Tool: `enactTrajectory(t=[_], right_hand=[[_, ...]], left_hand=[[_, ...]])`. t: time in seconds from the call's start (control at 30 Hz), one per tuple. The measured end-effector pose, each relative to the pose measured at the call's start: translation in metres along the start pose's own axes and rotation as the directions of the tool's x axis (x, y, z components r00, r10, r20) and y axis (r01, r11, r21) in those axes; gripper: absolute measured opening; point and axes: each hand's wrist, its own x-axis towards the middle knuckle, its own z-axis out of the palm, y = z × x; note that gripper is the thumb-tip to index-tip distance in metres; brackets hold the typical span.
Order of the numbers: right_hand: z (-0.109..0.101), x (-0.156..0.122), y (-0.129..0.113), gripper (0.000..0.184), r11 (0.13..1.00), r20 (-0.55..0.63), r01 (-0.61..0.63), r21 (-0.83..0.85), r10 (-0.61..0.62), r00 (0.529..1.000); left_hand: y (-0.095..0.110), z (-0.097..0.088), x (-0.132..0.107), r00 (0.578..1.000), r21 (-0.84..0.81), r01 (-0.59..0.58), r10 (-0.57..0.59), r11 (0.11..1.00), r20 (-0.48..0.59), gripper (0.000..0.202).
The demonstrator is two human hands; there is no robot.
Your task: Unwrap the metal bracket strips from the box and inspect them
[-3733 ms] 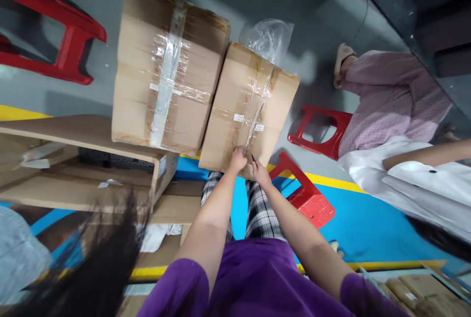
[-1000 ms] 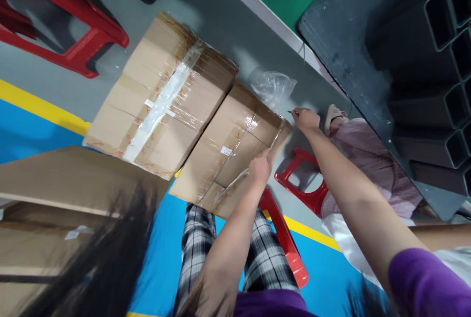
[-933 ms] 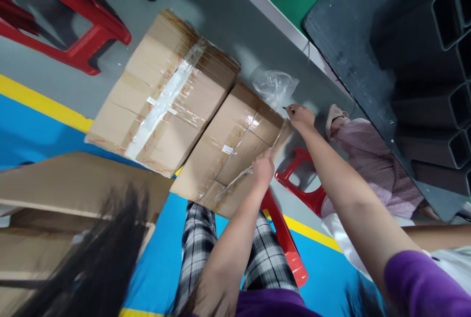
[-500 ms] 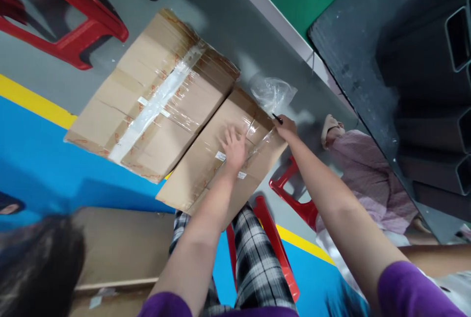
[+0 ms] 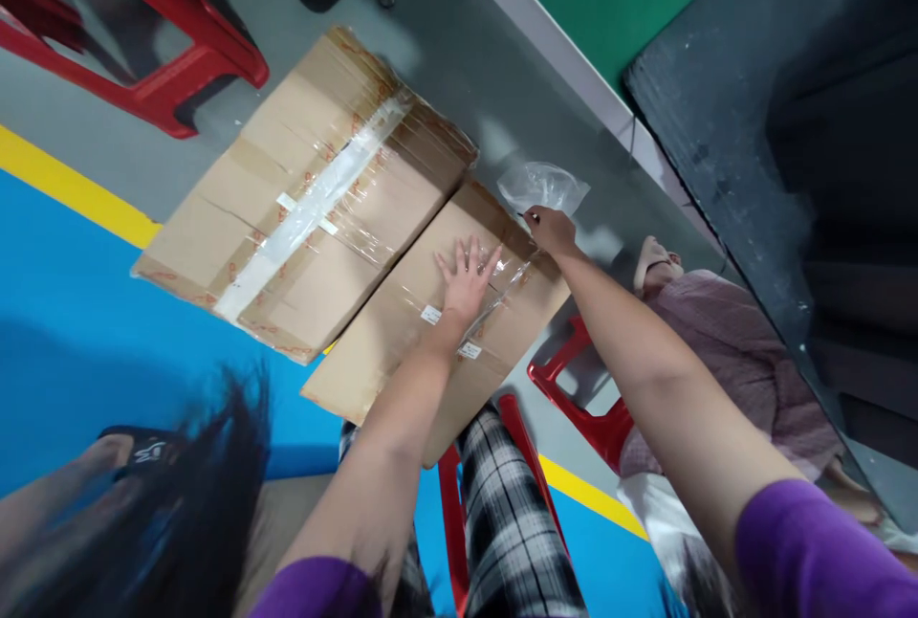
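My left hand lies flat with its fingers spread on top of the nearer cardboard box. Clear tape runs along that box, and two small white labels are stuck near its middle. At the box's far right end, my right hand is closed around a slim black tool. Only the tool's tip shows, so I cannot tell if it is a pen or a knife. A crumpled clear plastic bag lies just beyond that hand.
A second taped cardboard box lies alongside on the left. Red plastic stools stand at upper left and right. People are close on both sides; dark hair fills the lower left. A dark panel is at upper right.
My right hand has shifted slightly up and left along the box end, turning so the tool is more hidden. My left hand's fingers are spread wider. A person's head has moved in at lower left.
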Motion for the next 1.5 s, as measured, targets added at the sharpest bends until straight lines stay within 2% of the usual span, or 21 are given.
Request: enactTrajectory(t=[0.13, 0.27, 0.4, 0.57, 0.63, 0.77, 0.93, 1.07, 1.2, 1.37, 1.5], right_hand=[[-0.003, 0.008, -0.006, 0.036, 0.997, -0.009, 0.020, -0.073, -0.021, 1.000], [0.004, 0.011, -0.006, 0.035, 0.995, -0.004, 0.059, -0.087, -0.059, 0.998], [0.011, -0.002, 0.010, 0.037, 0.986, -0.005, 0.117, -0.120, -0.118, 0.993], [0.004, -0.017, 0.033, 0.035, 0.946, 0.102, 0.233, -0.227, -0.214, 0.971], [0.000, -0.013, 0.030, 0.037, 0.953, 0.073, 0.205, -0.224, -0.193, 0.978], [-0.004, 0.006, 0.009, 0.039, 0.962, -0.006, 0.175, -0.207, -0.180, 0.984], [-0.005, 0.009, -0.001, 0.040, 0.932, 0.083, 0.265, -0.247, -0.253, 0.964], [-0.007, -0.005, 0.009, 0.040, 0.906, 0.132, 0.316, -0.282, -0.289, 0.948], [-0.019, -0.010, 0.010, 0.036, 0.885, 0.232, 0.341, -0.317, -0.276, 0.933], [-0.039, 0.009, -0.002, 0.038, 0.894, 0.183, 0.306, -0.327, -0.258, 0.949], [-0.038, 0.022, -0.008, 0.041, 0.891, 0.189, 0.334, -0.308, -0.287, 0.939]], left_hand=[[-0.010, -0.002, 0.005, 0.998, -0.023, -0.066, 0.066, 0.998, -0.010, 0.076], [-0.015, -0.011, 0.001, 0.995, -0.047, -0.103, 0.104, 0.994, 0.012, 0.078], [-0.015, -0.017, -0.003, 0.993, -0.036, -0.111, 0.112, 0.993, 0.032, 0.083], [-0.016, -0.022, -0.004, 0.991, 0.011, -0.113, 0.111, 0.994, 0.076, 0.090], [-0.016, -0.023, -0.004, 0.991, 0.004, -0.105, 0.104, 0.995, 0.085, 0.090], [-0.015, -0.021, -0.002, 0.995, 0.034, -0.077, 0.075, 0.996, 0.066, 0.088], [-0.014, -0.024, -0.001, 0.993, 0.170, -0.094, 0.081, 0.981, 0.082, 0.093], [-0.016, -0.032, -0.001, 0.986, 0.164, -0.115, 0.093, 0.980, 0.136, 0.099], [-0.018, -0.035, 0.000, 0.987, 0.154, -0.110, 0.090, 0.982, 0.132, 0.096], [-0.012, -0.033, 0.003, 0.986, 0.196, -0.060, 0.028, 0.979, 0.163, 0.078], [-0.008, -0.032, 0.002, 0.987, 0.172, -0.026, -0.002, 0.985, 0.163, 0.075]])
